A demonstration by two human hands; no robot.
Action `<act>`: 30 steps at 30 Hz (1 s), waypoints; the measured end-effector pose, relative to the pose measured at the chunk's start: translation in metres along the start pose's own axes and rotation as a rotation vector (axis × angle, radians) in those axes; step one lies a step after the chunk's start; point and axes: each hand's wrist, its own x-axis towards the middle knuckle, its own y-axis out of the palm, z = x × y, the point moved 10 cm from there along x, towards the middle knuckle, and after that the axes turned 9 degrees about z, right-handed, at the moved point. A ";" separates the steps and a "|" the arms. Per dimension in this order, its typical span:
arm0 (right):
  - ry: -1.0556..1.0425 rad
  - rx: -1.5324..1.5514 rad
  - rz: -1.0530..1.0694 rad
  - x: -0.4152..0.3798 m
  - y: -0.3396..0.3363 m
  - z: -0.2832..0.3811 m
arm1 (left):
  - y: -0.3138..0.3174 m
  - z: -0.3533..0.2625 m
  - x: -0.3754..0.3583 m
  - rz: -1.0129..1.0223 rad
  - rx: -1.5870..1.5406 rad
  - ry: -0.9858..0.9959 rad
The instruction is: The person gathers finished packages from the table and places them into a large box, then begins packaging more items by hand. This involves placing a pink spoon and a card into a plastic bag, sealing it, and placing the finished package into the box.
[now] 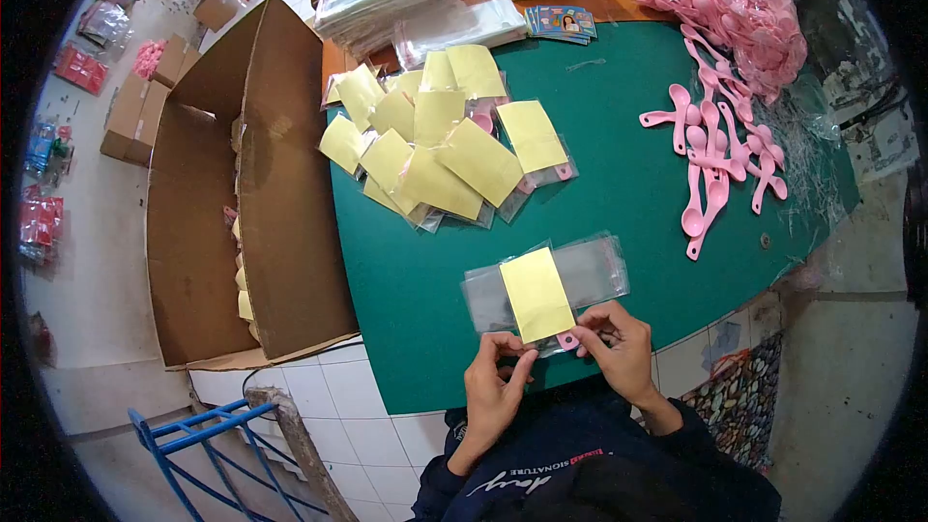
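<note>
Fingers (526, 363) pinch a flat, yellow-faced clear packet (537, 296).

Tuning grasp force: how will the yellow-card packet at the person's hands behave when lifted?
Probably light: the packet shows only thin clear film, a yellow card and a pink handle end. Likely stiffest at the card, which looks flat; the film edges may flop. It might slide easily: its film and the clear bags beneath both look glossy.

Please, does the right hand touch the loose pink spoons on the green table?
Apart. The head view shows bare green table between the right hand and the loose pink spoons.
</note>
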 end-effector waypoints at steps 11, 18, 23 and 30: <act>0.004 0.109 -0.060 0.009 0.001 0.025 | -0.014 -0.055 0.005 0.001 0.169 0.196; -0.453 -0.639 -0.022 0.109 0.009 0.127 | -0.083 -0.144 0.068 -0.209 0.674 0.525; -0.208 -0.964 0.006 0.185 0.033 0.072 | -0.196 -0.058 0.166 -0.646 0.731 0.162; -0.261 -1.007 -0.125 0.226 0.055 0.077 | -0.191 -0.053 0.217 -0.413 0.554 0.270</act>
